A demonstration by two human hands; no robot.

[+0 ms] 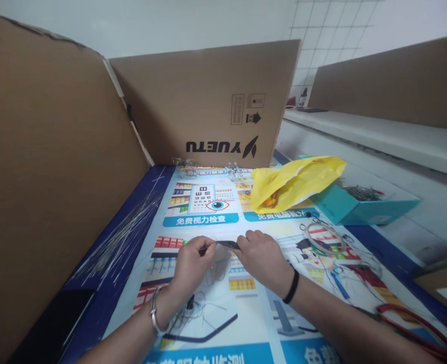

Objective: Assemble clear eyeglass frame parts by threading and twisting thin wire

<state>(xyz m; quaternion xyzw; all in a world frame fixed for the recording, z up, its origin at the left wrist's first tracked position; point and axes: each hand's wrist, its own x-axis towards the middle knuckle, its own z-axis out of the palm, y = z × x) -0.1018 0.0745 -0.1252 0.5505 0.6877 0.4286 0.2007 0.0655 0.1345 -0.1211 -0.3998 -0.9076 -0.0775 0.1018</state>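
Observation:
My left hand (195,265) is closed in a pinch, with thumb and forefinger at the left end of a narrow dark strip (227,244). At its right end, my right hand (261,258) has its fingers curled over the strip. The piece stretches between both hands, just above the printed sheet; its exact kind does not show. Thin, faint wire strands hang near the left fingertips. Below the left hand, a loose tangle of fine wire (187,316) lies on the sheet near my wrist.
A yellow plastic bag (303,179) leans against a teal box (378,207) of wire pieces. Straight wires (117,237) lie along the left side, near a black phone-like slab (52,326). Coiled wire (324,240) and red-handled pliers (416,328) are at right. Cardboard panels (204,101) stand behind.

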